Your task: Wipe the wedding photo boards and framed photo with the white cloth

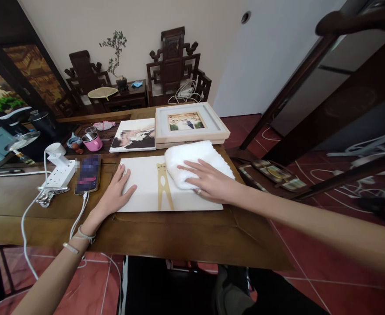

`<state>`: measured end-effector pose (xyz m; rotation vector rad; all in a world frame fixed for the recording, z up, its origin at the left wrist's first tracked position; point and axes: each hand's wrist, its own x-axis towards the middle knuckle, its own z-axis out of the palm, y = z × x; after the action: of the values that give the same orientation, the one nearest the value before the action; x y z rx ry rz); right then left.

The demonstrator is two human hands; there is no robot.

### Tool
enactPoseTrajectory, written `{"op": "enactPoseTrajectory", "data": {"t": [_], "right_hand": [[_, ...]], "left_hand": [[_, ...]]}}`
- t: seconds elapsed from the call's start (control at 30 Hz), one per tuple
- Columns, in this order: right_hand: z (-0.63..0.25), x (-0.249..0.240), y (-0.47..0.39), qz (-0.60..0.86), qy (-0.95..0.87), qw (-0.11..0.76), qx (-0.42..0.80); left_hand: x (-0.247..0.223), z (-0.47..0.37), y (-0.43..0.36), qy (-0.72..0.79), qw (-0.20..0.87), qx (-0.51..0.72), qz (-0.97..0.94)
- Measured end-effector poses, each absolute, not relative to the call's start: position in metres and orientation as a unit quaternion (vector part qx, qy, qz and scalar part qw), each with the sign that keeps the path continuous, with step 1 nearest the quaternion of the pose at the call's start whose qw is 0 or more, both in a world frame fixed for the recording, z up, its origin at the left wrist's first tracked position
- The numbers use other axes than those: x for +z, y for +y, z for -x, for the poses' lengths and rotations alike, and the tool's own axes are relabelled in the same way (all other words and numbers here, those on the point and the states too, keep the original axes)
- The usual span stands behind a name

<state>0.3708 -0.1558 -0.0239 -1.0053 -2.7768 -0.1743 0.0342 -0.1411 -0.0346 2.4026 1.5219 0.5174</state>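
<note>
On the brown wooden table (185, 236), a white rectangular board (146, 183) lies flat; the left hand (115, 194) presses its left edge, fingers spread. The right hand (208, 181), fingers apart, rests flat atop a folded white towel (192, 157) on the board's right side.

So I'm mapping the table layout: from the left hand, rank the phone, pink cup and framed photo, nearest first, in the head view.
From the left hand:
1. Phone, just to its left.
2. Pink cup, behind the phone.
3. Framed photo, far side, to the right.
</note>
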Motion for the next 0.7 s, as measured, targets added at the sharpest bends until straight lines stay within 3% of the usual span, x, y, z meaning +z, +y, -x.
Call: {"op": "enactPoseTrajectory", "data": {"t": [0.23, 0.5, 0.7], "right_hand": [[-0.366, -0.026, -0.139, 0.363, -0.925, 0.095, -0.06], [-0.362, -0.032, -0.211, 0.344, -0.928, 0.141, -0.031], [-0.361, -0.022, -0.194, 0.351, -0.931, 0.102, -0.002]], "left_hand": [[-0.041, -0.029, -0.136, 0.513, 0.119, 0.192, -0.828], [-0.042, -0.032, -0.136, 0.52, 0.105, 0.191, -0.826], [-0.042, -0.03, -0.137, 0.512, 0.104, 0.196, -0.83]]}}
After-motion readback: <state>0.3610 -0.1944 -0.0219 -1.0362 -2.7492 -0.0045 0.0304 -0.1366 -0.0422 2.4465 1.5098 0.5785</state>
